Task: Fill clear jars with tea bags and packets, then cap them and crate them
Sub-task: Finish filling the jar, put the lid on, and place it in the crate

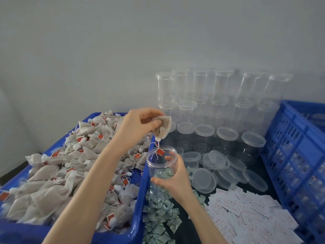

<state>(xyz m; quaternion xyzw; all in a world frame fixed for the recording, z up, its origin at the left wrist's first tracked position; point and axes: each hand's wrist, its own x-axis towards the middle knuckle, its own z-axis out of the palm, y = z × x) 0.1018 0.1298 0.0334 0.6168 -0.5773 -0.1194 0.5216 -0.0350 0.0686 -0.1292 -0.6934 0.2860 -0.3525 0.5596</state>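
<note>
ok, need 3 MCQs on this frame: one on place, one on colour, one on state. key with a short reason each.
1. Where does the tea bag held by the left hand hang?
A. Above the open jar
B. Inside the blue crate
C. On the white packets

2. What colour are the tags on the tea bags in the blue tray?
A. Green
B. Red
C. Yellow

3. What state is the jar gripped by the right hand in?
A. Capped and full
B. Lying on its side
C. Uncapped, upright, no tea bag in it yet

Key: 1 A, the bag hangs over the jar's mouth, its tag dangling at the rim. 2 B, red tags show throughout the pile. 3 C, the mouth is open and only the string and tag reach in.
</note>
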